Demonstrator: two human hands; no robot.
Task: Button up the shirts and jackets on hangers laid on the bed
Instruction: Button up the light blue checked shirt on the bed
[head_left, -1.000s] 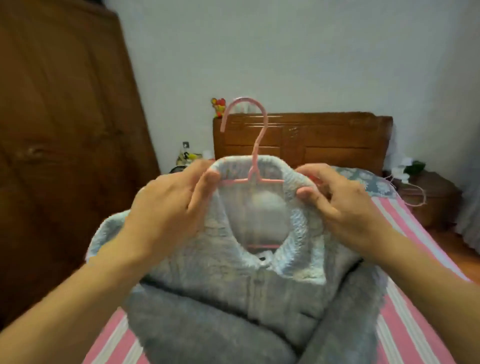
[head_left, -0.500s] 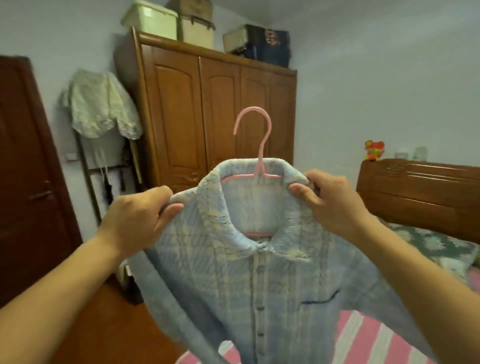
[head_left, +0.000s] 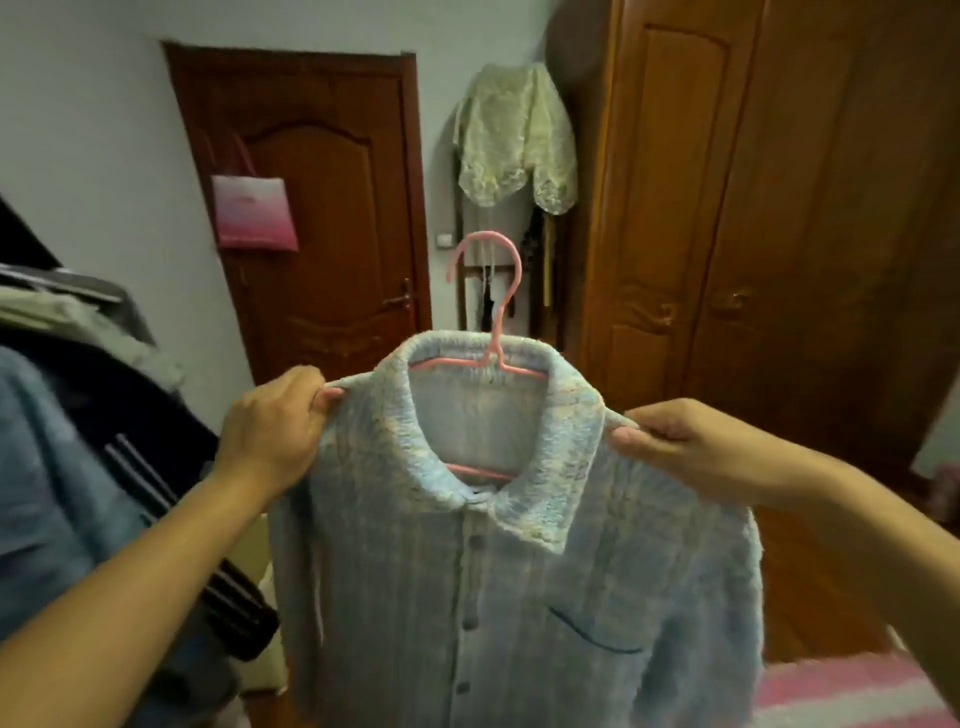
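Both hands hold a pale blue shirt up in the air by its shoulders. The left hand (head_left: 270, 428) pinches the fabric at the shoulder seam just left of the collar, fingers curled and thumb pressed onto the cloth. The right hand (head_left: 685, 449) pinches the opposite shoulder just right of the collar in the same way, thumb on top.

The shirt (head_left: 519, 597) hangs on a pink hanger (head_left: 493, 322), whose hook rises upright above the collar and whose lower bar shows inside the neck opening. The front placket is closed, with a row of grey buttons (head_left: 470, 621) running down its middle. A chest pocket (head_left: 597, 636) with a dark edge sits to the right of the placket.

Behind the shirt and to its left stands a dark wooden door (head_left: 322, 208) with a pink bag (head_left: 254, 213) hanging on it. Directly behind the hanger hook, a pale lace garment (head_left: 514, 140) hangs against the wall. To the right of the shirt is a brown wooden wardrobe (head_left: 753, 234). Left of the shirt, dark and blue clothes (head_left: 78, 415) hang in a blurred mass. Below the shirt's right side, a corner of the pink striped bed (head_left: 852, 696) shows.
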